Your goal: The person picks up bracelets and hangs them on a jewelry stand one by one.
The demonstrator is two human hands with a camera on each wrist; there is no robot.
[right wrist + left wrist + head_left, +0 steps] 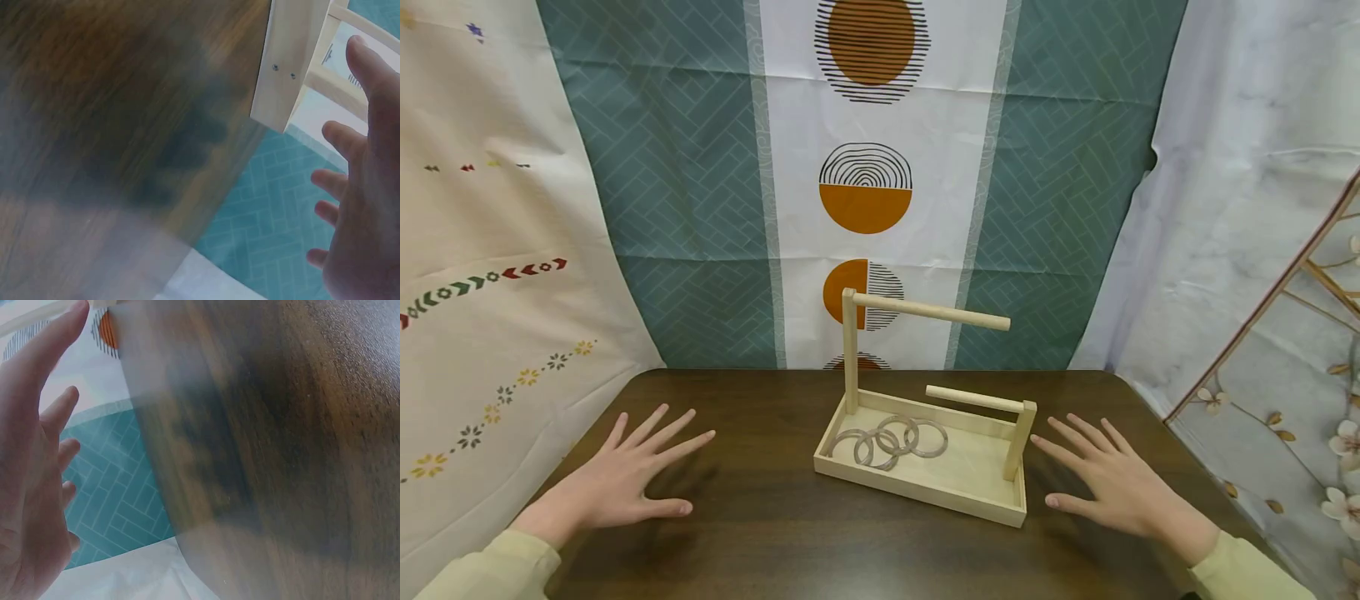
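Note:
A pale wooden tray stand (925, 492) sits right of the table's middle. It has a tall post at its left with an upper rod (932, 312), and a shorter post at its right with a lower rod (977, 399). Several greyish translucent rings (895, 437) lie overlapping in the tray's left half. My left hand (625, 475) hovers over the table well left of the stand, fingers spread, holding nothing. Just beyond the stand's right end is my right hand (1108, 483), also spread and holding nothing. In the right wrist view, the stand's end wall (287, 62) shows beside the right hand (369, 169).
The dark brown wooden table (745, 517) has rounded far corners. Behind it hangs a teal and white curtain (685, 208) with orange circle prints. Patterned cloths hang at the left (497, 275) and right (1240, 275).

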